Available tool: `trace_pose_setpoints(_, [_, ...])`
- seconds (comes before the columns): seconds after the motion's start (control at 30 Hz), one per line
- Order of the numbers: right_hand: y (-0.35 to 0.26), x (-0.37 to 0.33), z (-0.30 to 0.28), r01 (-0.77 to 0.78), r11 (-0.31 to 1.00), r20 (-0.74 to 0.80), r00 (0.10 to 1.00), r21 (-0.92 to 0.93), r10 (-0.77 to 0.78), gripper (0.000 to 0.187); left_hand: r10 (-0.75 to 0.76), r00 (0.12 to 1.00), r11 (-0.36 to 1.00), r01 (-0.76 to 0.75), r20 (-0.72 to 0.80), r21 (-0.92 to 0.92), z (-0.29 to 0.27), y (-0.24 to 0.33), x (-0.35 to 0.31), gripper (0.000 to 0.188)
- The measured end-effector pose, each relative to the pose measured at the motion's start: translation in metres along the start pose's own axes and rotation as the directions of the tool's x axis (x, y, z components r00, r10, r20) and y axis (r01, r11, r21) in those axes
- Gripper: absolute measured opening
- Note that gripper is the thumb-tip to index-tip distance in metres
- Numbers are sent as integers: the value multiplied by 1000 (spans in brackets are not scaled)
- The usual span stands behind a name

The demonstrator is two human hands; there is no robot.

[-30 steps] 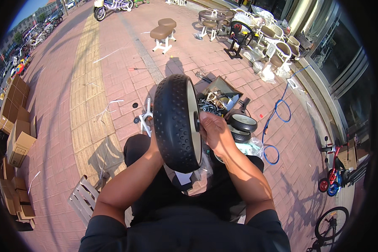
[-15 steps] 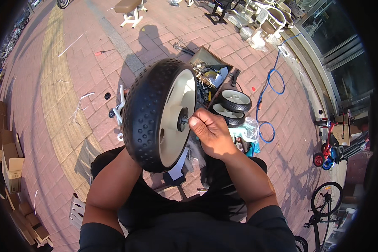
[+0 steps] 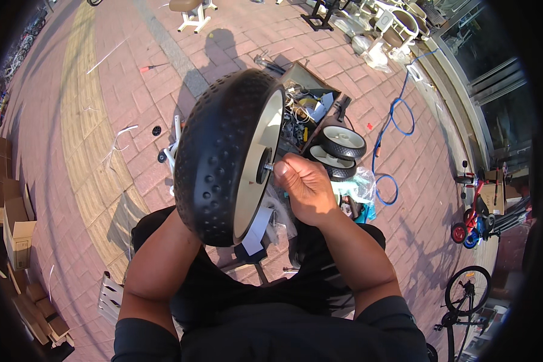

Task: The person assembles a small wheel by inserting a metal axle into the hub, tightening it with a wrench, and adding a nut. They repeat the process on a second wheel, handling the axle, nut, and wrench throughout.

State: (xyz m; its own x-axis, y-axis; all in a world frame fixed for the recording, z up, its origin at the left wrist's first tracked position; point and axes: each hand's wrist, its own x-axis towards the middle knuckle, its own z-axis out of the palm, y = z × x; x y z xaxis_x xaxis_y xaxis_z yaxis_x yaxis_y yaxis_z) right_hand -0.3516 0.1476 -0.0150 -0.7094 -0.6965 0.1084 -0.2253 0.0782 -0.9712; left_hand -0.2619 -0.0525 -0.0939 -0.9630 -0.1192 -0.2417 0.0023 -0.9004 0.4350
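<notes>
A large black tyred wheel (image 3: 220,163) with a dimpled tread and a cream inner face is held up in front of me, tilted on edge. My left forearm (image 3: 163,253) runs up behind it; the wheel hides that hand, which supports it from the far side. With thumb and fingers closed, my right hand (image 3: 308,187) pinches a short metal pin (image 3: 269,166) that sticks out of the black hub (image 3: 262,167). Beyond my right hand, two smaller wheels (image 3: 342,142) with cream centres lie overlapping on the ground.
An open box (image 3: 312,81) of tools and small parts stands beyond the wheel. A blue hose (image 3: 394,114) curls on the brick paving to the right. White tubing (image 3: 170,154) lies left of the wheel. Cardboard boxes (image 3: 19,226) line the far left; small bikes (image 3: 473,223) stand at right.
The wheel has turned so its cream face shows narrower. My right hand has shifted slightly right, and more of the pin shows between fingers and hub. The view has shifted a little.
</notes>
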Motion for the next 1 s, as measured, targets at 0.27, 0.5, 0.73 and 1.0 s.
trace_pose_setpoints(0.27, [10, 3, -25, -332, 499, 123, 906, 800, 406, 11, 58, 998, 959, -57, 3, 279, 8, 1, 9, 42])
trace_pose_setpoints(0.5, [15, 0, -29, -300, 447, 167, 935, 843, 314, 23, 115, 992, 916, -87, -49, 391, 18, 1, 10, 53])
trace_pose_setpoints(0.73, [14, 3, -29, -323, 517, 173, 933, 793, 317, 29, 95, 995, 933, -84, -16, 350, 20, -1, 13, 47])
trace_pose_setpoints(1.0, [9, -1, -23, -351, 635, 104, 914, 688, 392, 23, 127, 981, 957, -161, 148, 243, 19, -5, 13, 40])
